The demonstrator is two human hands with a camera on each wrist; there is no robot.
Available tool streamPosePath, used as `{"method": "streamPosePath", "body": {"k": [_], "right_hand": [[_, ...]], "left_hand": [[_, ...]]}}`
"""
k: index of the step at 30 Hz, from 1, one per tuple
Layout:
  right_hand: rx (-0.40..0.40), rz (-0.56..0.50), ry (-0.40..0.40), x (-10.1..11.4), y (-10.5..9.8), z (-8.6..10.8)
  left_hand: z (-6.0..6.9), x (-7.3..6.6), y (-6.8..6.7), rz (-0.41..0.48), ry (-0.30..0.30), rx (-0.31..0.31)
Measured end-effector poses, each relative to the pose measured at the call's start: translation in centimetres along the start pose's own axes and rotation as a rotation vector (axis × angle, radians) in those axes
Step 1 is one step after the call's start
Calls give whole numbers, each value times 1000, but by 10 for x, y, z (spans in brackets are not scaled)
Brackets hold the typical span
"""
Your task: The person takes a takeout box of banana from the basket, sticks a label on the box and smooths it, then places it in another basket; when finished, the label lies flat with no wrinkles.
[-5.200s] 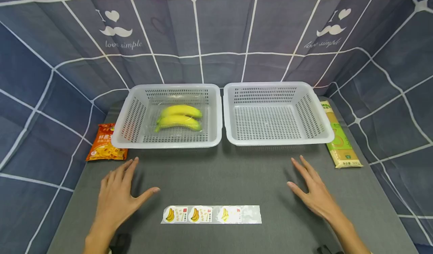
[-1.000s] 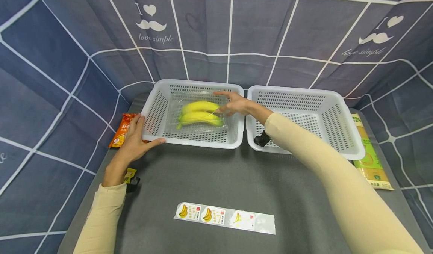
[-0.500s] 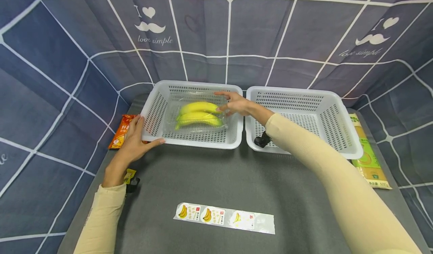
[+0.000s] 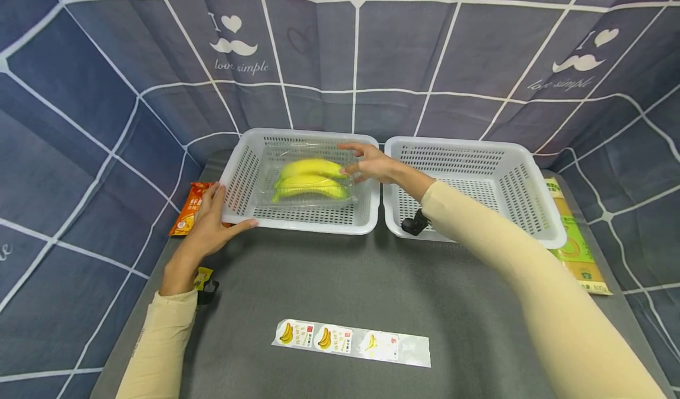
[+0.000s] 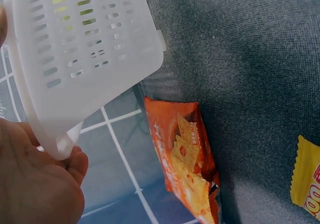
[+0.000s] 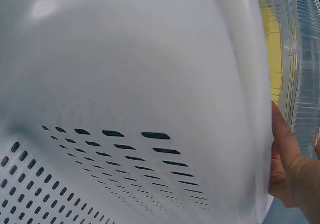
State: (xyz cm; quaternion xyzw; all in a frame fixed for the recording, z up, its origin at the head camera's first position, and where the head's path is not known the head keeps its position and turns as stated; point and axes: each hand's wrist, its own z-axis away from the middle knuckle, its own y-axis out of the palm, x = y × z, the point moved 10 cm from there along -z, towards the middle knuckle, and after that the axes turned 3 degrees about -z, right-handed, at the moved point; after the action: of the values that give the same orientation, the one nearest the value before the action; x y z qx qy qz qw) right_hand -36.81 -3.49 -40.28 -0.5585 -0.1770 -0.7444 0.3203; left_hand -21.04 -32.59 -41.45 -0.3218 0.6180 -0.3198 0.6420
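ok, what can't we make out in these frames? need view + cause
Small print on banana stickers: head view, too small.
Orange snack bag, right part: head view, behind left hand and left basket.
Yellow packet: left wrist view, cut off by right edge.
Right hand: right wrist view, partly behind white basket rim, cut off by right edge.

banana container (image 4: 307, 182) in left basket (image 4: 313, 228)
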Motion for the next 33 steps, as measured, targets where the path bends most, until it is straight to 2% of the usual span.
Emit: {"method": "streamPosePath", "body": {"k": [12, 23, 33], "right_hand": [[-55, -24, -16, 15, -21, 36], [-81, -44, -32, 21, -37, 88], [-75, -32, -83, 20, -39, 136]], "left_hand": [[1, -2, 1, -8, -9, 7], [1, -3, 0, -20, 9, -10], [0, 0, 0, -26, 1, -26]]}}
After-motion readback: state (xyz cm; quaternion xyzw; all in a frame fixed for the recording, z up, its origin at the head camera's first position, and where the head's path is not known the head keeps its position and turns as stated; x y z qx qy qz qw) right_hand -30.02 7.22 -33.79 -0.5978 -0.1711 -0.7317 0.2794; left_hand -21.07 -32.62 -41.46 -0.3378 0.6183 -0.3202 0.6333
